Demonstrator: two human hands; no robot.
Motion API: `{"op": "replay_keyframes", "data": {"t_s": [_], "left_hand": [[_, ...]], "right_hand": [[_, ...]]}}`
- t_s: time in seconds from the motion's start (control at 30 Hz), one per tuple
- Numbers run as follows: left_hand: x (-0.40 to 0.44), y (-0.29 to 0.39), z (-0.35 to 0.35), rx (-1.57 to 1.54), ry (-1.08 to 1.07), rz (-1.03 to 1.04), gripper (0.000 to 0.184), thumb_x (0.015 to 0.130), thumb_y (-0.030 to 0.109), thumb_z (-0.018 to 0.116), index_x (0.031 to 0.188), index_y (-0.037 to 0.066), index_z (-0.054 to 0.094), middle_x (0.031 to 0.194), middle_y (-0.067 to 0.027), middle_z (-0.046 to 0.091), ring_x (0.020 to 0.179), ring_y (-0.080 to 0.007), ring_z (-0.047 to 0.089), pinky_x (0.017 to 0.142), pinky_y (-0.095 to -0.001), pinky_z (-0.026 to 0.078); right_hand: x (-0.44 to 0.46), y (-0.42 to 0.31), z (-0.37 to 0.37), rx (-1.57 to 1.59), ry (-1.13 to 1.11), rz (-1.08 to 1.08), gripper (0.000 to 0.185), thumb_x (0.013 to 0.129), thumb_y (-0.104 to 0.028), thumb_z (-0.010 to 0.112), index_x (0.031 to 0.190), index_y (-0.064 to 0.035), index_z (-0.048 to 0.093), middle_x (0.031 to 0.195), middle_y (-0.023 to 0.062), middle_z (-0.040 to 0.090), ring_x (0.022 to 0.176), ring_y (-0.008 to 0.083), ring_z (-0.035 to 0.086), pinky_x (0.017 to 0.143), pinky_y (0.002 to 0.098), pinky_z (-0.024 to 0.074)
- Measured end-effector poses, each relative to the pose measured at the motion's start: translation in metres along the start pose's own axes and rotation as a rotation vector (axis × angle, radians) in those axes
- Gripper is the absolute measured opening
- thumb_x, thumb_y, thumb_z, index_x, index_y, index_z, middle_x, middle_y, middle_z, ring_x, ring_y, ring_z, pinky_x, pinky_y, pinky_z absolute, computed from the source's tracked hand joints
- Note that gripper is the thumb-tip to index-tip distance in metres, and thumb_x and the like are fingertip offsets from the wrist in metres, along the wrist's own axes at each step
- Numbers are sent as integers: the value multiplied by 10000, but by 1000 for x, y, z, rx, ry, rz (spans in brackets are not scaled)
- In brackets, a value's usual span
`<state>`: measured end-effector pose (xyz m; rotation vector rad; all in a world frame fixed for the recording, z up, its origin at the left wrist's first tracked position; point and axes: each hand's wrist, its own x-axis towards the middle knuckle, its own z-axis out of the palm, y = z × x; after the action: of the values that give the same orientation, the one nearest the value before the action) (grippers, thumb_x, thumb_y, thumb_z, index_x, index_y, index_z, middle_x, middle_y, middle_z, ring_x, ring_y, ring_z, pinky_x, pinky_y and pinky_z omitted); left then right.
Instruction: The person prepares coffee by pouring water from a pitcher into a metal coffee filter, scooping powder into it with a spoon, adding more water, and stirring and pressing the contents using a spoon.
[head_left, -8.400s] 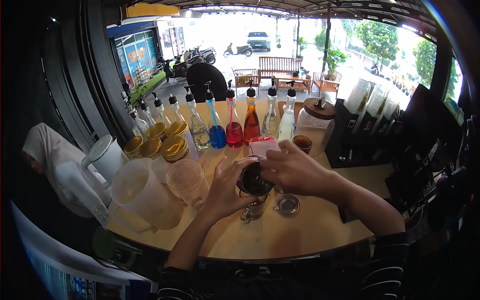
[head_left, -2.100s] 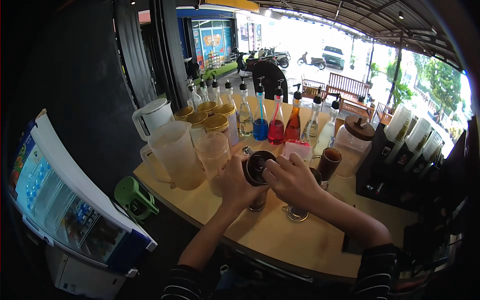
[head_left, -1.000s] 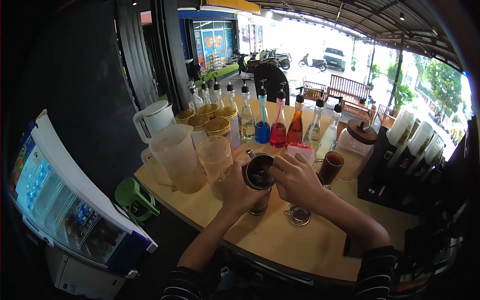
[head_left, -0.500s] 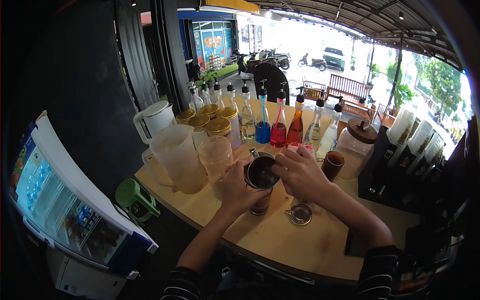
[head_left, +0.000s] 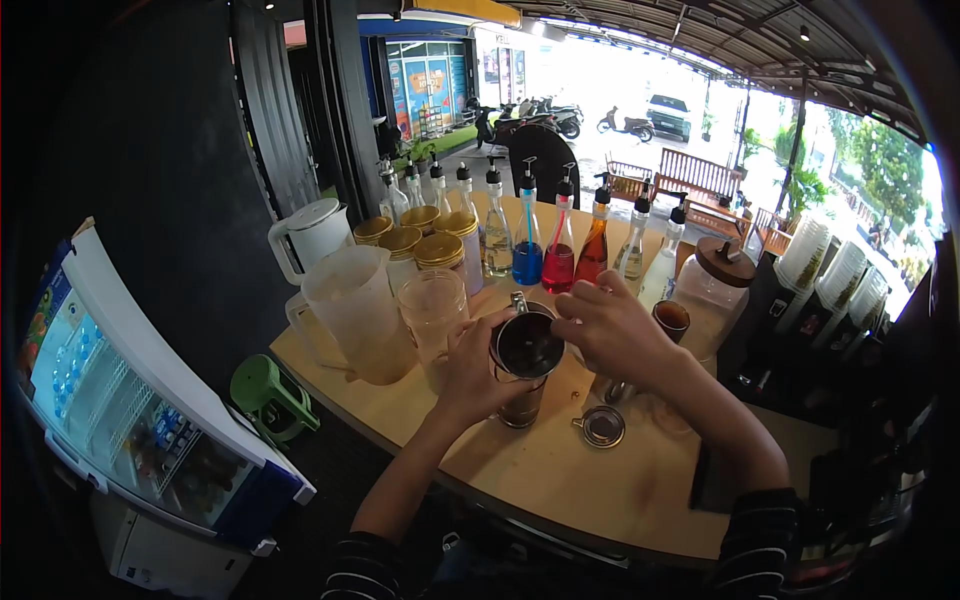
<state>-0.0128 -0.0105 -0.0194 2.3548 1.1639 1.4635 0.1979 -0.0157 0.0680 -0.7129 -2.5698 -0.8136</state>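
My left hand (head_left: pixel 478 368) is wrapped round a metal pitcher (head_left: pixel 527 345) with dark liquid or a dark inside; its mouth faces me. Directly below the pitcher, a clear glass (head_left: pixel 522 410) stands on the table, partly hidden. My right hand (head_left: pixel 615 328) is at the pitcher's right rim with its fingers pinched together; what they hold is hidden. Beneath that hand, a shiny object (head_left: pixel 618 391) shows only in part. A small round metal piece with a tab and dark centre (head_left: pixel 602 427) lies nearby. A brown glass (head_left: pixel 671 318) stands to the right.
A large plastic jug (head_left: pixel 350 310), clear jar (head_left: pixel 432 310) and gold-lidded jars (head_left: pixel 440 250) stand left. Several pump bottles, one with blue syrup (head_left: pixel 527 262), line the back. A wooden-lidded jar (head_left: pixel 722 270) and stacked cups (head_left: pixel 803 250) are right of the wooden table (head_left: pixel 560 500).
My right hand has risen slightly and shifted right, uncovering more of the pitcher's rim and the shiny object below. My left hand still grips the pitcher in nearly the same place.
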Motion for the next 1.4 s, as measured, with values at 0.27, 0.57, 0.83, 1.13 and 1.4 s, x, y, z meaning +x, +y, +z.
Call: {"op": "replay_keyframes", "data": {"t_s": [0.27,0.57,0.83,1.13,1.4], "left_hand": [[1,3,-4,-66,-27,-31,845,560,295,878,1277,111,471,1120,-70,606,1077,-243,530,1035,-405,289],[0,5,-1,-45,10,-39,855,563,287,882,1281,106,457,1150,-73,595,1084,-254,516,1031,-405,295],[-1,0,0,-14,-1,-28,875,546,264,895,1281,109,446,1162,-79,564,1125,-277,486,1017,-411,327],[0,4,-1,-11,-8,-43,890,520,236,910,1266,107,443,1185,-97,528,1147,-282,486,1014,-407,351],[2,4,0,20,2,26,888,517,215,907,1264,93,443,1185,-92,530,1151,-275,492,1005,-398,368]], "right_hand": [[3,-5,-8,-37,-6,-3,204,631,-104,674,825,-150,632,905,-19,555,917,150,535,850,353,384],[3,-10,-1,44,89,12,153,644,-111,659,788,-132,614,876,-10,539,871,151,541,801,337,395],[6,-12,-6,-15,20,-104,91,708,-125,632,798,-128,627,894,-6,542,928,142,533,773,307,381],[7,-6,-14,-26,-43,-80,108,712,-131,636,819,-149,645,913,-22,556,933,139,532,774,315,379],[6,-3,-12,-66,3,-73,87,712,-130,631,796,-152,629,905,-19,550,944,137,531,774,313,380]]}}
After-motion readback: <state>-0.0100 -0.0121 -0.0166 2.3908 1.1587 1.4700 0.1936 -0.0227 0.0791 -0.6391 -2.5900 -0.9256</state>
